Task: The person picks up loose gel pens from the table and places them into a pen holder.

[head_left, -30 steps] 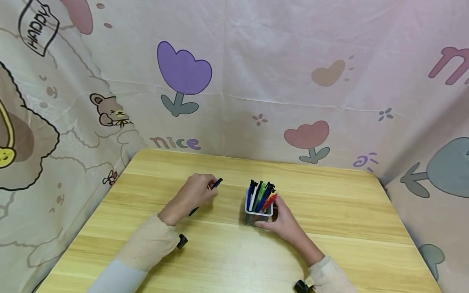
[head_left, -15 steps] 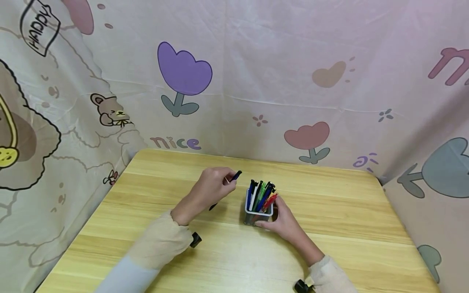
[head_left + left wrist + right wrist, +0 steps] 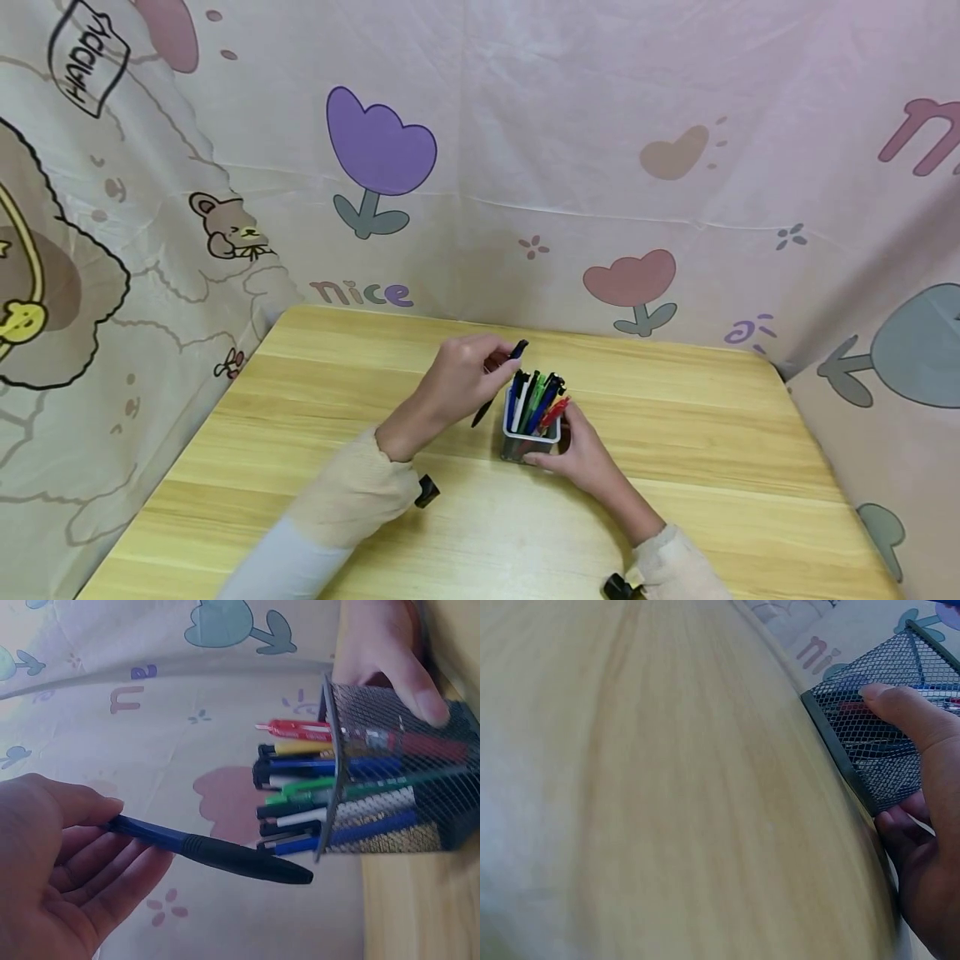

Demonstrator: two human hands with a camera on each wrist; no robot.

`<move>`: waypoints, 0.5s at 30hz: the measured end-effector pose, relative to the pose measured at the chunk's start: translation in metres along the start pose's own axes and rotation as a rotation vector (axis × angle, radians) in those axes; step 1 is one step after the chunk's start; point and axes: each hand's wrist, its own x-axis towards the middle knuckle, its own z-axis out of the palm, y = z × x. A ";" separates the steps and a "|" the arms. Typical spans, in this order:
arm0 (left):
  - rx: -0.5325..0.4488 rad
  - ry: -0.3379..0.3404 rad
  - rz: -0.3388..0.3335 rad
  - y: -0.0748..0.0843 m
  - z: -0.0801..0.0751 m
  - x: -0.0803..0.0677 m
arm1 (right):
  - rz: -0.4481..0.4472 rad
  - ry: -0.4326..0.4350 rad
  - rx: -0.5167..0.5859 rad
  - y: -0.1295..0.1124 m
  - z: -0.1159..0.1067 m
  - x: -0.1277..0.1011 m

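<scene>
My left hand point(image 3: 467, 375) pinches a dark blue pen point(image 3: 217, 851) with a black grip between thumb and fingers. In the head view it is just left of the mesh pen holder point(image 3: 528, 448), its lower end slanting down beside the holder's wall. My right hand point(image 3: 581, 446) grips the holder from the right, thumb point(image 3: 889, 701) on the mesh and fingers round the far side. The holder stands upright on the table and carries several pens: a red pen point(image 3: 296, 730), a green pen point(image 3: 304, 787), a white pen point(image 3: 300, 816) and blue ones.
The light wooden table point(image 3: 337, 358) runs back to a patterned cloth point(image 3: 510, 125) that hangs behind and at both sides. Black wrist cameras show at the left cuff point(image 3: 427, 492) and the right cuff point(image 3: 618, 587), low over the tabletop.
My left hand has carried the pen rightward across the table to the holder, and the pen has turned steeper. My right hand and the holder have stayed in place.
</scene>
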 end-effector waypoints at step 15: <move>-0.168 0.063 0.019 0.011 0.021 0.007 | -0.024 -0.008 0.030 0.002 -0.002 0.000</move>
